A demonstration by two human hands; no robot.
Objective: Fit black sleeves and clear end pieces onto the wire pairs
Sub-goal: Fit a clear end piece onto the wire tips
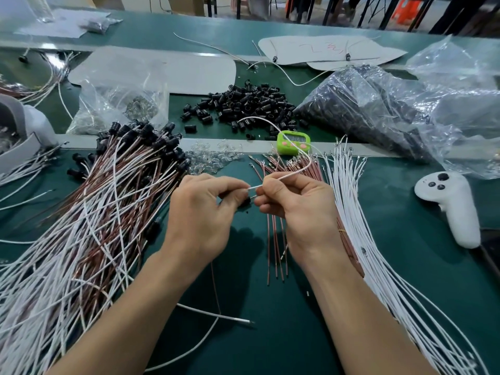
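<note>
Both forearms reach in from the near edge; the left hand (200, 212) pinches a black sleeve (245, 202) in curled fingers, the right hand (300, 209) pinches a white wire (281, 177), its tip at the left fingertips, above the green surface (405, 266); a pile of loose sleeves (243, 104) lies well beyond

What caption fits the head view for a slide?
Left hand holds a black sleeve; right hand aims a white wire end at it.

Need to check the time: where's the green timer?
Head view, just right of centre: green timer sits between the black sleeve pile and the red wire ends.
</note>
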